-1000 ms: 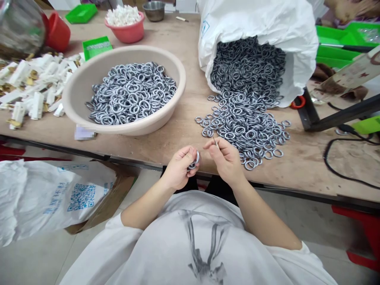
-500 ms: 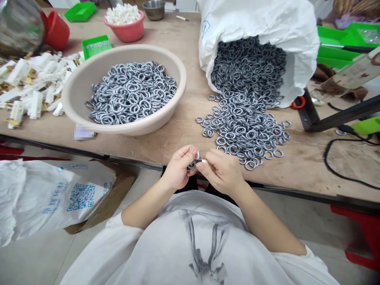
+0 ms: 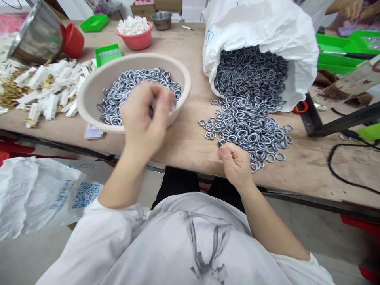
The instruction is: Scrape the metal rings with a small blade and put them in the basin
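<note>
Left hand (image 3: 145, 114) has moved from the near worktop (image 3: 187, 148) edge to above the beige basin (image 3: 88, 97); right hand (image 3: 237, 164) has shifted slightly right. Basin: heaped with smooth grey rings (image 3: 148, 74), partly hidden by the left hand, whose fingers are curled; blur leaves its grasp uncertain. Right hand: clenched around a small tool (image 3: 220, 145), only its dark tip visible, just beside the near-left margin of the spilled ring pile (image 3: 252, 126). This runs from a crumpled white sack (image 3: 261, 27), its mouth packed with more rings. Far left: red plastic bowl (image 3: 138, 42) of white pieces; tilted steel pot (image 3: 38, 37); oblong white parts (image 3: 50, 105) with brass-coloured metal. Right: angular black metal bracket (image 3: 313, 120).
</note>
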Action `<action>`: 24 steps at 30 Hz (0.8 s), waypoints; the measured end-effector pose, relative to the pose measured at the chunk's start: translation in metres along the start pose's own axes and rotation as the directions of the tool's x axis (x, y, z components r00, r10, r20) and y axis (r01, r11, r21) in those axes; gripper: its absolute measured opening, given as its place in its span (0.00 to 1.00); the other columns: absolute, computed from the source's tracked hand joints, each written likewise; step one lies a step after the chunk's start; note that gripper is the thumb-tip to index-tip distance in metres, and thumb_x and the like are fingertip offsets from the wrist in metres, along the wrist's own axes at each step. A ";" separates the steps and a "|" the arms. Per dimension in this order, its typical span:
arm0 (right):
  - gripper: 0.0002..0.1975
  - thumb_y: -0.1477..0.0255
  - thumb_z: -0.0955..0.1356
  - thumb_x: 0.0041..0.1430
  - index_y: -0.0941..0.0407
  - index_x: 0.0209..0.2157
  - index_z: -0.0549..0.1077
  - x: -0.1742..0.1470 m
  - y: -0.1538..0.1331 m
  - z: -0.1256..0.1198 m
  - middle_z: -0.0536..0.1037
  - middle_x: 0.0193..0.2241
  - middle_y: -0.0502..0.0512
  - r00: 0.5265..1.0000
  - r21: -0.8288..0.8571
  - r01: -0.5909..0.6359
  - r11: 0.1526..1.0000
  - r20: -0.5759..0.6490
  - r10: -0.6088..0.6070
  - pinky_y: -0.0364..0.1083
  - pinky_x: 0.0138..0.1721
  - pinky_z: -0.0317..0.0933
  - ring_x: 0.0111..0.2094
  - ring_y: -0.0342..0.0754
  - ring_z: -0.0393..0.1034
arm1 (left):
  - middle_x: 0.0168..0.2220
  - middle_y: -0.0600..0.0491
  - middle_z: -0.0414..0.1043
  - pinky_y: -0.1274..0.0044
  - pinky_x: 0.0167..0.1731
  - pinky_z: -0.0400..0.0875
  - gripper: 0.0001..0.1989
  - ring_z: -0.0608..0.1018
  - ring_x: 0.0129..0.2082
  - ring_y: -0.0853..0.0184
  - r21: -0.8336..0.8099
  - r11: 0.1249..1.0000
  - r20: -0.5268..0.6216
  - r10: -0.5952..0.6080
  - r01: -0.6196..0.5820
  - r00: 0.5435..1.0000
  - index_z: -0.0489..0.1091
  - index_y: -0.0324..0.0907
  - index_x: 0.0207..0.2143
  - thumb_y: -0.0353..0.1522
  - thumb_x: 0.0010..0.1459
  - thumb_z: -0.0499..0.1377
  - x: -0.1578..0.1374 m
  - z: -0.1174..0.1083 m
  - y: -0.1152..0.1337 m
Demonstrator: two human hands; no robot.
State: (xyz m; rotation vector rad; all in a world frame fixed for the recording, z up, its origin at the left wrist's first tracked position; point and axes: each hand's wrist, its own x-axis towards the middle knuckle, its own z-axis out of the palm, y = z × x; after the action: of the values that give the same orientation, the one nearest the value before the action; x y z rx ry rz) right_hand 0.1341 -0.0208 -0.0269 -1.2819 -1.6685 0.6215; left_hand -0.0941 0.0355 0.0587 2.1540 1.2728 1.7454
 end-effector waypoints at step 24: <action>0.23 0.55 0.60 0.69 0.54 0.26 0.70 -0.014 0.018 -0.018 0.69 0.22 0.50 0.990 0.118 -0.060 0.991 -0.123 0.075 0.45 0.29 0.56 0.26 0.45 0.63 | 0.40 0.42 0.75 0.68 0.46 0.65 0.12 0.74 0.43 0.57 0.322 0.947 0.704 -0.233 -0.009 0.671 0.76 0.35 0.38 0.28 0.63 0.52 -0.020 0.111 -0.061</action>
State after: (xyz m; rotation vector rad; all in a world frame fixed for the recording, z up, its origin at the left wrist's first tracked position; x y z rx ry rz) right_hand 0.1594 -0.0308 -0.0382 -1.2734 -1.4702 0.6526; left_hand -0.0330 0.1084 -0.0275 2.4481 1.4119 0.4829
